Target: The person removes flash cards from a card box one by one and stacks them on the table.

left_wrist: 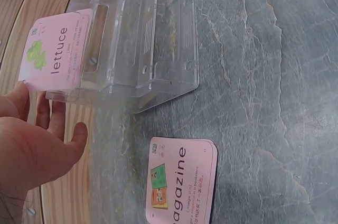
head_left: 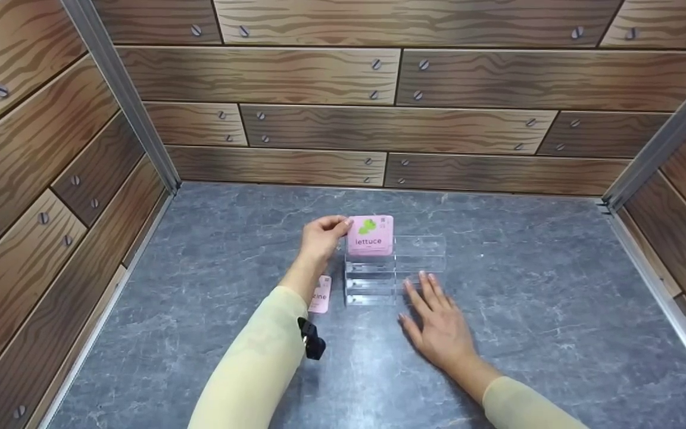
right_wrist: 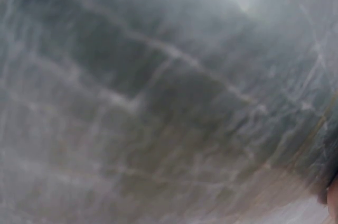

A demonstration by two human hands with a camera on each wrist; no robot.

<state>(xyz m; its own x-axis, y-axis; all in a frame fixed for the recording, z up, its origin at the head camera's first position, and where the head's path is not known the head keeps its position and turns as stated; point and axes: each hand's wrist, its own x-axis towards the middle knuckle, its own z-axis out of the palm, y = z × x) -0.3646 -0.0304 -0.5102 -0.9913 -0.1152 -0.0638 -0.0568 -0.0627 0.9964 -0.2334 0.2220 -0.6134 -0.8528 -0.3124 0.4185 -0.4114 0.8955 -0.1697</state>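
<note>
My left hand pinches a pink lettuce flashcard by its left edge, thumb and finger at the corner. The card stands in the top back tier of a clear stepped plastic rack, its picture facing me. In the left wrist view the card leans against the rack's back tier. My right hand lies with straight, spread fingers at the rack's front right, fingertips overlapping its lower tiers. The right wrist view holds mostly tabletop, with a bit of skin at the right edge.
A pink magazine flashcard lies on the grey marbled table left of the rack, partly hidden by my left forearm in the head view. Wood-patterned panels wall the table at the back and both sides.
</note>
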